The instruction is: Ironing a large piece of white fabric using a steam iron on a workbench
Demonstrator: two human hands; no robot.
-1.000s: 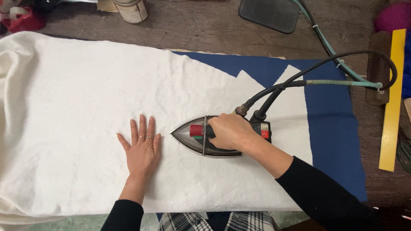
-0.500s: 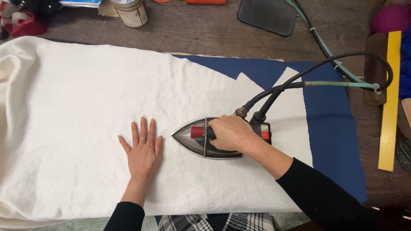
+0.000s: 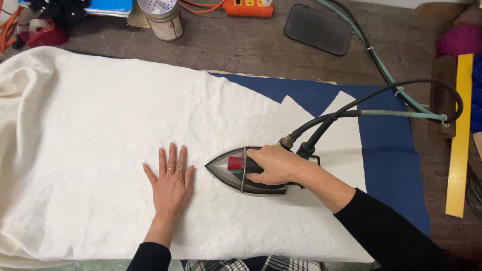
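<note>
A large white cloth (image 3: 100, 130) lies spread over a dark blue pad (image 3: 391, 155) on a wooden table. My right hand (image 3: 273, 165) grips the black handle of a grey steam iron (image 3: 226, 168) with a red button, its pointed tip aimed left and its sole flat on the cloth. My left hand (image 3: 170, 183) rests flat on the cloth with fingers spread, just left of the iron's tip. A black cord and a teal hose (image 3: 381, 113) run from the iron's rear toward the right.
A yellow ruler (image 3: 459, 135) lies along the right edge beside a brown block. At the back stand a metal can (image 3: 163, 17), an orange power strip (image 3: 248, 7), a black pad (image 3: 316, 27) and a red tape holder (image 3: 42, 32). The cloth bunches at far left.
The iron and my right hand have shifted very slightly. My left hand stays flat in about the same spot. The view has tilted to show more of the table's back.
</note>
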